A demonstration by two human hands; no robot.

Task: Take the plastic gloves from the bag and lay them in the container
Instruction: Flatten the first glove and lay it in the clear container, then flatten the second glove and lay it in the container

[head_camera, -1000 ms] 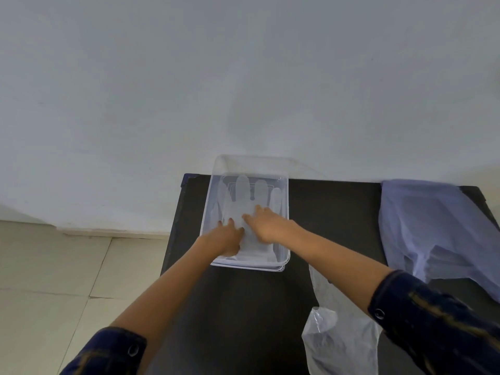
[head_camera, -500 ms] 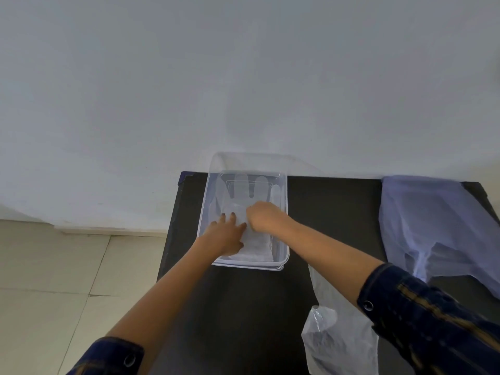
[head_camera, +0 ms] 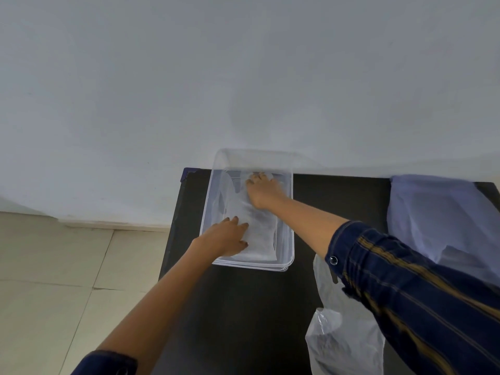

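Right hand (head_camera: 263,192) flat, fingers spread, palm pressing glove fingertips at far end of container (head_camera: 289,239), centre frame. Left hand (head_camera: 226,238) likewise open, flat on cuff end near front rim. Neither pinches anything; both smooth.

Plastic gloves (head_camera: 254,223) lie inside container: thin, translucent, milky film, wrinkled, stacked flat. How many, cannot tell.

Container: clear rigid plastic, rectangular, rounded corners.

Bag (head_camera: 343,339), lower right: limp, crinkled white film, mouth slack; contents not visible. Judgement: placing well underway, bag possibly not emptied.

Lilac cloth (head_camera: 438,220) draped right. Black table (head_camera: 243,307), matte.
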